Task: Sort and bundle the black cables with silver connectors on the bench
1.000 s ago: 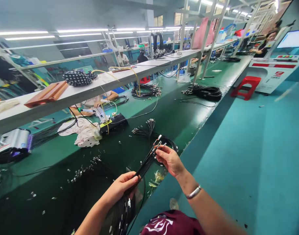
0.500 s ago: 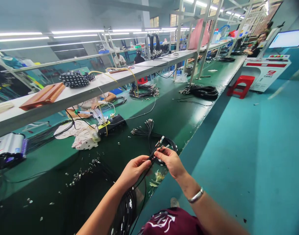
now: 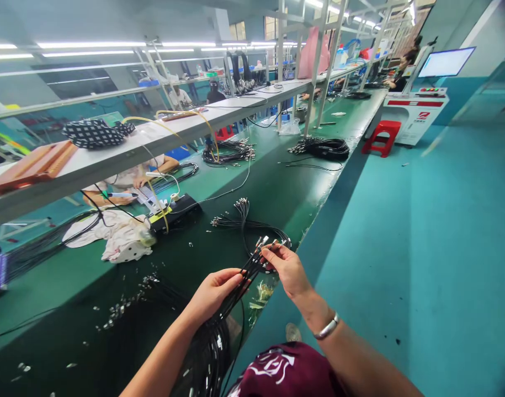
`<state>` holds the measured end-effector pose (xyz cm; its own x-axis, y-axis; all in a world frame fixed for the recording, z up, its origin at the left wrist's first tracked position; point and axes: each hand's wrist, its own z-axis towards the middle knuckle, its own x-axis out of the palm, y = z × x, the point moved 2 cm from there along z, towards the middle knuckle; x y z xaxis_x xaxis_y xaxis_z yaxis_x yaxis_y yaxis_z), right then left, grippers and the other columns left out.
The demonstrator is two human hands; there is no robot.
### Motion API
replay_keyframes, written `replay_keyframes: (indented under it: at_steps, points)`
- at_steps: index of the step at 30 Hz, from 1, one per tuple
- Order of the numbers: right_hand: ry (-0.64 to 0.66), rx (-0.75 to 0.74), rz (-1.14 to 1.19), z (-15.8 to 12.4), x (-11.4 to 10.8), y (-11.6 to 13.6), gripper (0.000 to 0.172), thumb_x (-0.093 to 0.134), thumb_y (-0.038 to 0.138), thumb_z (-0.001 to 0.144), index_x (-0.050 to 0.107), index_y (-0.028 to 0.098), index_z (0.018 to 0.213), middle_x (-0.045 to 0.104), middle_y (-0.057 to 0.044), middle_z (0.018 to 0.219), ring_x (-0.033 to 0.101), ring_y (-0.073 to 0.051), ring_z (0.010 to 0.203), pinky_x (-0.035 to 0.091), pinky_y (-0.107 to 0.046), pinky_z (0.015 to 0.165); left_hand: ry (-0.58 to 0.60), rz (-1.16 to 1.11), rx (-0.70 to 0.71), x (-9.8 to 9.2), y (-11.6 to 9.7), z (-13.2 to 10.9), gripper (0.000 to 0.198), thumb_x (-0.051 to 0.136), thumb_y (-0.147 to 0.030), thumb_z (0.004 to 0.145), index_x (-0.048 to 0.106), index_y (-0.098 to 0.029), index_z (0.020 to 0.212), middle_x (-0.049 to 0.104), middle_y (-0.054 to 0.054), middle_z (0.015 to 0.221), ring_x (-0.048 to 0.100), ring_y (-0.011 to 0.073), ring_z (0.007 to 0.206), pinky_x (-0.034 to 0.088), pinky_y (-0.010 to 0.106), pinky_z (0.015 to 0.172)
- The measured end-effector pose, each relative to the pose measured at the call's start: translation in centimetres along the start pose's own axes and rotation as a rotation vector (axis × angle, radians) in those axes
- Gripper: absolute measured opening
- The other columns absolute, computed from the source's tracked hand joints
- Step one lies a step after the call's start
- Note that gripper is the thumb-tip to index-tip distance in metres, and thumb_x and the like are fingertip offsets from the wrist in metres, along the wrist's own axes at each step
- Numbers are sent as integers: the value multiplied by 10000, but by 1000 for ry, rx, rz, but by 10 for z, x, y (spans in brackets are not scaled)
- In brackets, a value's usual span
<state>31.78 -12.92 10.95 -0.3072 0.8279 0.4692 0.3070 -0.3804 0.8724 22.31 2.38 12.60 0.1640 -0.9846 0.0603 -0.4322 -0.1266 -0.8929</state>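
My left hand point(image 3: 221, 289) is closed round several black cables point(image 3: 248, 269) just behind their ends. At the metal-tipped ends, my right hand point(image 3: 286, 267) pinches cable ends between thumb and fingertips; exactly how many is too small to tell. From my left hand the cables run down to a large black coil point(image 3: 213, 353) at the bench's front edge. Just beyond my hands lies another cable bundle point(image 3: 246, 223), its bright tips fanned out on the green bench. More silver-tipped cable ends point(image 3: 153, 284) lie left of my left hand.
Further along the green bench point(image 3: 269, 187) lies a black cable coil point(image 3: 324, 148). A black power box point(image 3: 180, 212) and a crumpled cloth point(image 3: 115, 231) stand at left, below a raised shelf point(image 3: 153, 140). Across the bench, another person's hands point(image 3: 120, 198) work. A red stool point(image 3: 382, 138) stands on the floor.
More cables now show fanned between my hands, where a thinner group was held before. Both hands have shifted slightly left in view, and the camera has turned to the right.
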Motion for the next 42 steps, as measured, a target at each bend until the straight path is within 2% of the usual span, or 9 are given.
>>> replay_keyframes:
  at_steps: [7,11,15,20,25,29,33,37,42]
  points:
    - [36,35,77,-4,1,0,347,759,385,619,650,148,848,629,-38,796,572,-136,682,469,-211,575,-54,-1,34,12,7,0,330,673,-418,674,654,-164,883,664,14,759,592,132,633,469,236,634]
    - [83,42,123,-5,-4,1,374,726,404,668,651,158,939,631,-53,838,581,-149,702,487,-235,606,-73,-56,52,14,8,0,323,681,-423,663,645,-161,848,666,20,766,601,139,655,483,254,669]
    - [33,44,23,-4,-7,-1,356,723,427,654,684,154,878,629,-46,826,551,-133,673,458,-221,591,-110,-91,90,17,6,2,330,700,-422,639,644,-159,832,676,32,821,621,171,743,484,281,738]
    - [36,48,-19,-5,0,1,334,747,406,613,691,144,814,601,-18,709,481,-95,562,422,-209,532,-66,-37,110,23,-1,4,356,682,-434,656,626,-146,858,673,42,831,620,171,742,478,287,753]
    - [3,10,24,-4,1,2,333,758,396,610,652,141,797,568,-1,675,478,-89,543,423,-201,512,-19,29,81,26,-1,1,367,631,-468,698,582,-147,870,675,55,827,598,141,615,471,256,621]
    - [0,11,5,-3,0,0,334,763,395,603,645,138,780,561,4,656,462,-80,514,410,-195,490,-38,68,89,27,1,-2,379,624,-463,705,601,-147,912,677,54,812,569,127,577,435,227,551]
    - [39,8,-16,-5,2,4,342,753,395,613,671,148,835,588,-7,715,467,-81,532,418,-204,516,-62,57,89,28,0,-3,389,639,-452,693,623,-146,934,678,54,803,557,125,559,412,221,510]
    - [157,6,-38,-7,2,10,370,722,393,662,670,174,956,587,-4,762,464,-74,548,409,-203,543,-44,51,101,28,-1,-5,358,649,-432,692,647,-148,909,682,46,783,550,114,544,393,209,499]
    - [188,11,-59,-7,0,12,329,715,393,675,682,162,906,577,-6,729,467,-82,552,402,-207,539,-34,31,78,28,1,-7,346,641,-416,709,646,-148,929,688,54,811,568,119,564,408,211,520]
